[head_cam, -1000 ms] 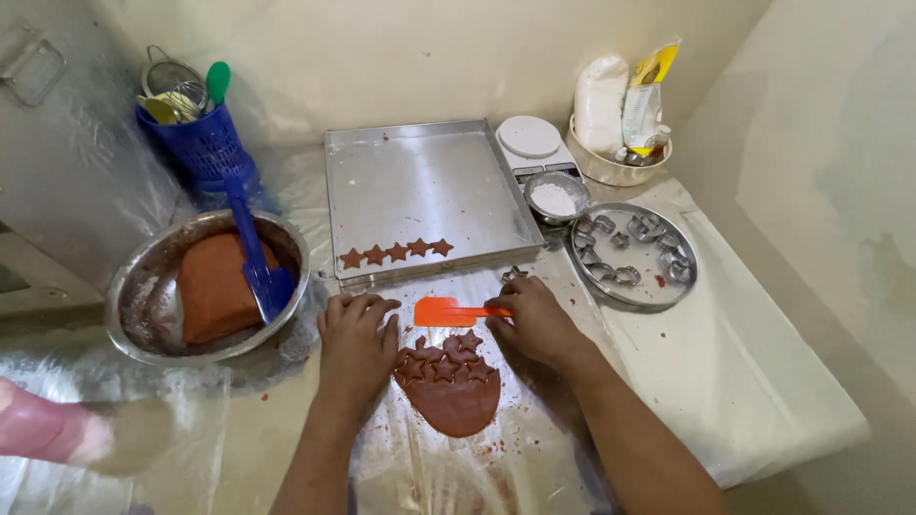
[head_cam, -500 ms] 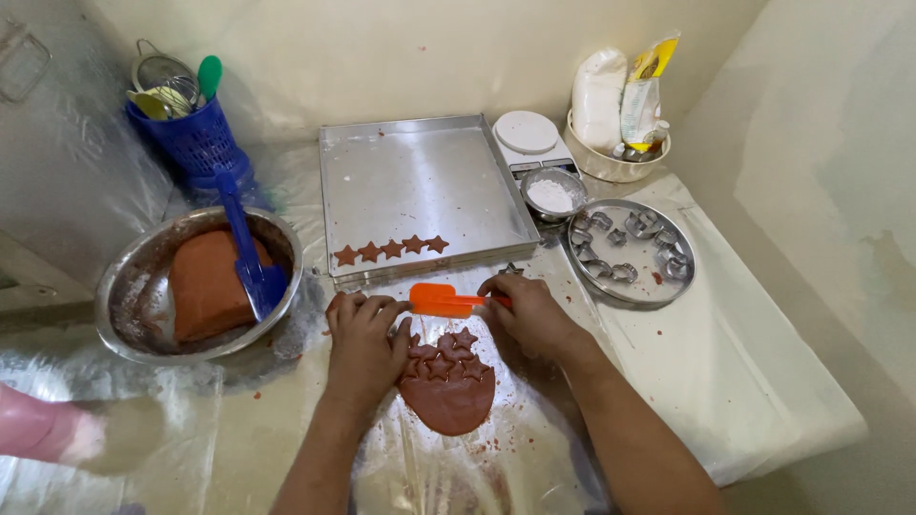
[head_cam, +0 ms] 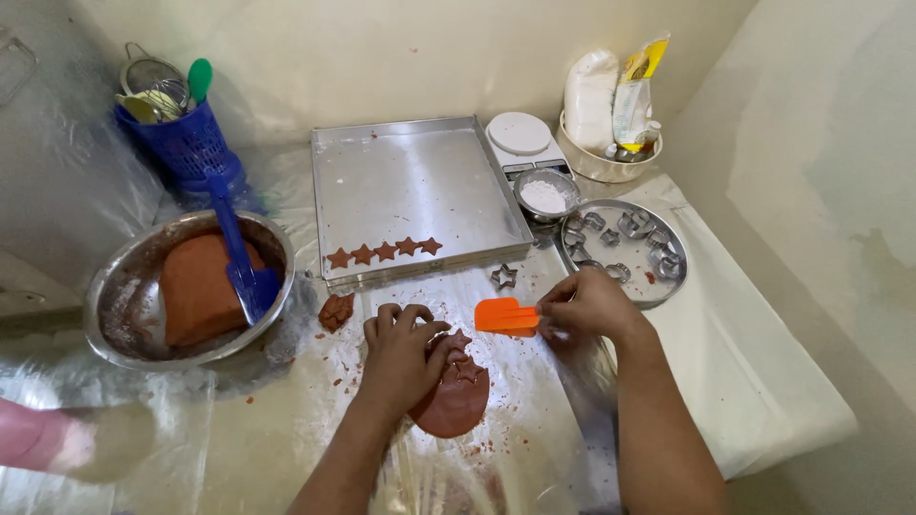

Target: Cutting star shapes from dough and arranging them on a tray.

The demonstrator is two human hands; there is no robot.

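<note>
Flat reddish-brown dough sheet (head_cam: 458, 399) lies on the plastic-covered tabletop (head_cam: 286, 448), nearest the camera, w/ star shapes cut into its upper part. Left hand (head_cam: 401, 355) rests palm-down on its left edge, fingers (head_cam: 396, 319) spread and curled a bit, pressing the dough, gripping nothing. Right hand (head_cam: 587, 305) is just right of the dough, fingers pinched shut on the handle end of an orange plastic scraper (head_cam: 506, 316), blade pointing left, just above the dough's top edge; can't tell if blade touches it.

Small dough lump (head_cam: 335, 310) sits left of the left hand. Metal star cutter (head_cam: 503, 277) lies on the tabletop just beyond the scraper. Far left: steel mixing bowl (head_cam: 114, 324) w/ a big dough block (head_cam: 196, 286) and a blue spatula (head_cam: 239, 253) leaning in it.

Further back, square metal baking tray (head_cam: 420, 181) holds a row of five dough stars (head_cam: 384, 252) along its near edge. Right of it, round steel plate (head_cam: 668, 286) w/ assorted metal cutters (head_cam: 625, 229). Behind: small steel bowl of white flour (head_cam: 546, 195), white kitchen scale (head_cam: 520, 135), blue utensil basket (head_cam: 181, 148), cream bowl w/ bags (head_cam: 611, 167).
</note>
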